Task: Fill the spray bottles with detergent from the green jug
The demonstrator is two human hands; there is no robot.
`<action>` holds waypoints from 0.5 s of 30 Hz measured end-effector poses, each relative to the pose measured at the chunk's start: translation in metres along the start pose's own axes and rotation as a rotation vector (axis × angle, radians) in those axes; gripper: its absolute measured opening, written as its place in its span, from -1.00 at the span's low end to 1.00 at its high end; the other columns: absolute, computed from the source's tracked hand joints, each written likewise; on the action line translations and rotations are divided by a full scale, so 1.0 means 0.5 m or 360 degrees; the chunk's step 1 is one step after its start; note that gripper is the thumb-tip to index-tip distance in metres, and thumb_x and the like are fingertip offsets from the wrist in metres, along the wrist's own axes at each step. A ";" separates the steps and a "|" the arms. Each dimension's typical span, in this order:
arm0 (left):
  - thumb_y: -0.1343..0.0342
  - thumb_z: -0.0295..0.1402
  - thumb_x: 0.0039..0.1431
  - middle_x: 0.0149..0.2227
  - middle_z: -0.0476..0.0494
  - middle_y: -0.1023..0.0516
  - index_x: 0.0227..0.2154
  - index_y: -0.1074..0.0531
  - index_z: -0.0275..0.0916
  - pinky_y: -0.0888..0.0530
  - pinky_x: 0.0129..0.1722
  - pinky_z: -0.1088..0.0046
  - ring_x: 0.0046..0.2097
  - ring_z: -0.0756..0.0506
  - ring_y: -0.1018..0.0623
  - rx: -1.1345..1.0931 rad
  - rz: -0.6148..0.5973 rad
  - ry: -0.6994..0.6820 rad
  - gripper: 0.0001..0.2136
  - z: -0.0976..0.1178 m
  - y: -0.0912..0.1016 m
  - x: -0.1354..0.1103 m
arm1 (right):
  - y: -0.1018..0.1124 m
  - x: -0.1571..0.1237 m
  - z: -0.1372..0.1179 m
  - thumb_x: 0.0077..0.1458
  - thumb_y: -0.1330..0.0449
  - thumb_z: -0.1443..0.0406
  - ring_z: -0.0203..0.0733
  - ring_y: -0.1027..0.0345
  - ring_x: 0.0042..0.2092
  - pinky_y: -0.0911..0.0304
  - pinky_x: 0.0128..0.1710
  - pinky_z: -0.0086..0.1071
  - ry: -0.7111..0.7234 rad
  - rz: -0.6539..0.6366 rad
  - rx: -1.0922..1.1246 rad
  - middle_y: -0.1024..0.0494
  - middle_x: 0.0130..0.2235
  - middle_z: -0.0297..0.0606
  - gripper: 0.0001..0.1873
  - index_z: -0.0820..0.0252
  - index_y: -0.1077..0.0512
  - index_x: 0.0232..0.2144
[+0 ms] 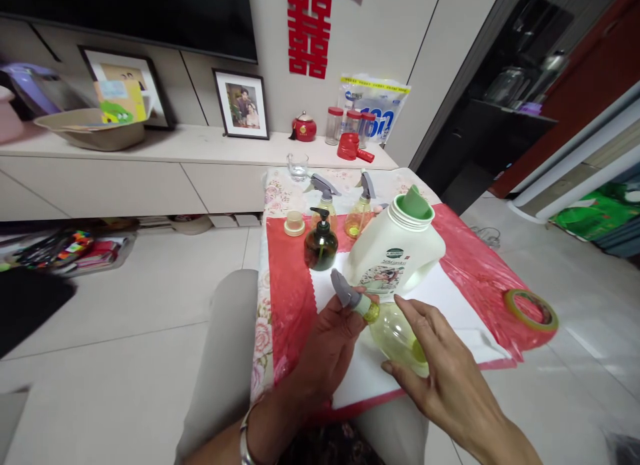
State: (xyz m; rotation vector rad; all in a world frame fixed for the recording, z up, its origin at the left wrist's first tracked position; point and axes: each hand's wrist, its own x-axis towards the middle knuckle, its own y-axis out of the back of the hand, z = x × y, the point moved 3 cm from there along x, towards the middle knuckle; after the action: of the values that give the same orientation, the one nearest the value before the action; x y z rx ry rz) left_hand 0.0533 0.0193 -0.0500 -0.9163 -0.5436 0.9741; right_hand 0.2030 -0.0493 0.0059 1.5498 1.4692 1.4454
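The small spray bottle (387, 328) lies tilted just above the worktop (450, 292), its grey trigger head (344, 290) pointing up-left, w/ the left hand (327, 348) closed round the neck and the right hand (440, 372) open, fingers spread along the clear yellowish body, prob. only touching, not clamped. Best to keep the neck grip firm and support the body from below so nothing spills. The big white jug (397, 248) stands just behind; tape roll (531, 310) well apart to the right.

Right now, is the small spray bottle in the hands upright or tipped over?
Tipped. The spray bottle lies on its side, grey trigger head toward the left hand, round body by the right hand.
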 end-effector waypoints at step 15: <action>-0.36 -0.29 0.14 -0.05 -0.06 -0.56 -0.11 -0.52 -0.09 -0.38 0.22 0.09 0.08 -0.19 -0.53 -0.0128 0.0108 -0.0049 -0.74 0.036 0.015 0.010 | -0.081 -0.024 0.008 0.21 -0.23 0.01 0.05 -0.21 0.32 -0.40 0.12 -0.21 -0.0515 0.0219 0.1574 -0.22 0.35 -0.14 -0.26 -0.05 -0.17 0.36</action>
State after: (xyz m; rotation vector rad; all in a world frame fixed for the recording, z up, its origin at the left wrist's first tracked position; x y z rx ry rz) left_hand 0.0388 0.0332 -0.0471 -0.9982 -0.5845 1.0349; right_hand 0.1956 -0.0495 -0.0357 2.3304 2.0115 0.4248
